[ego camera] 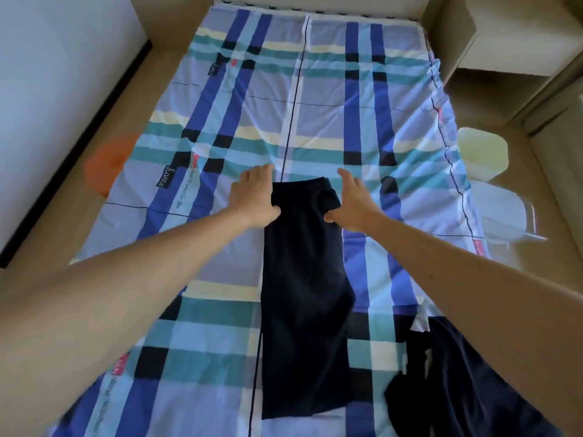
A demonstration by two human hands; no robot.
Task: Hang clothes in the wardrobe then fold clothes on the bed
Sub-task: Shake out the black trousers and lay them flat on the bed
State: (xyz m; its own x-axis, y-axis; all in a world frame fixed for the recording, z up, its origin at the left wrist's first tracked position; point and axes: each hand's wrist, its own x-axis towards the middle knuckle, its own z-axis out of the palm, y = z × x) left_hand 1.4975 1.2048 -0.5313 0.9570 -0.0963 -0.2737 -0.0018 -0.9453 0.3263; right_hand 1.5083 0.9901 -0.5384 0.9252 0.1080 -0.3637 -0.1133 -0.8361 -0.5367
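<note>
A dark navy garment (304,298) lies stretched lengthwise in a long strip down the middle of the plaid bed sheet (318,108). My left hand (255,197) holds its far left corner, thumb tucked against the cloth and fingers spread flat on the sheet. My right hand (353,200) holds the far right corner the same way. A second dark garment (454,376) lies crumpled at the near right edge of the bed, partly under my right forearm.
An orange stool or basin (107,165) stands on the floor left of the bed. A pale yellow container (482,152) and a white plastic one (504,212) sit to the right. A white cabinet (517,36) stands at the far right.
</note>
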